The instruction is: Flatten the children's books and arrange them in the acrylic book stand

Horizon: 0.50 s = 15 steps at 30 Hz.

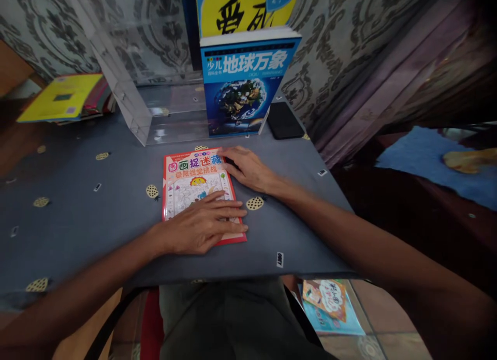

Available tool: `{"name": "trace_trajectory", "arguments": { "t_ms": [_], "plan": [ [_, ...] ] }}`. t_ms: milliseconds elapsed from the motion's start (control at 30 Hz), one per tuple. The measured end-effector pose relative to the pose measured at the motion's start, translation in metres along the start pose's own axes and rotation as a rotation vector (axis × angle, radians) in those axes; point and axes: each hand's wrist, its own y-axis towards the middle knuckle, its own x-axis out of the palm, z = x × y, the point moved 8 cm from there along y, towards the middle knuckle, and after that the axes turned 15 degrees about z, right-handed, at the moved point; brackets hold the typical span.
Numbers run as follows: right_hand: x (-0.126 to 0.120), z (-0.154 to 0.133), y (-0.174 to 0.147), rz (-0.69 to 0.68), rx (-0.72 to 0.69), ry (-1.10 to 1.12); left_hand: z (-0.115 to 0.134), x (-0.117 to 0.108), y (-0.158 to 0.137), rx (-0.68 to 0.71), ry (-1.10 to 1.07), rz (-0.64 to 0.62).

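Note:
A thin red-bordered picture book [182,197] with colourful Chinese lettering lies closed on the table in front of me. My left hand [205,220] rests flat across its lower half, fingers stretched toward the right edge and hiding part of the cover drawing. At the book's upper right corner, my right hand [248,168] touches the edge with its fingers reaching over the corner. Its thumb is apart from the fingers, beside the right edge.
A blue book with a globe [243,101] stands upright before a yellow book [209,13]. A clear acrylic rack [135,111] is left of them, a black phone-like slab [285,121] right. Stacked books [62,96] lie far left. More books [330,308] are on the floor.

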Motion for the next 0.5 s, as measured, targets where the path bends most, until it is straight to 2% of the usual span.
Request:
{"name": "trace_trajectory", "arguments": {
  "t_ms": [167, 300, 400, 500],
  "plan": [
    [-0.002, -0.016, -0.007, 0.040, 0.037, -0.116, 0.000, 0.002, -0.001, 0.018, 0.018, 0.024],
    [0.005, -0.023, -0.002, 0.017, 0.059, -0.086, -0.005, 0.003, -0.001, -0.007, 0.046, 0.069],
    [0.025, -0.028, 0.017, -0.046, -0.025, 0.006, -0.017, 0.002, 0.002, -0.114, 0.084, 0.150],
    [0.058, -0.039, 0.045, -0.175, -0.146, 0.091, -0.035, 0.001, 0.003, -0.257, 0.143, 0.239]
  ]
}}
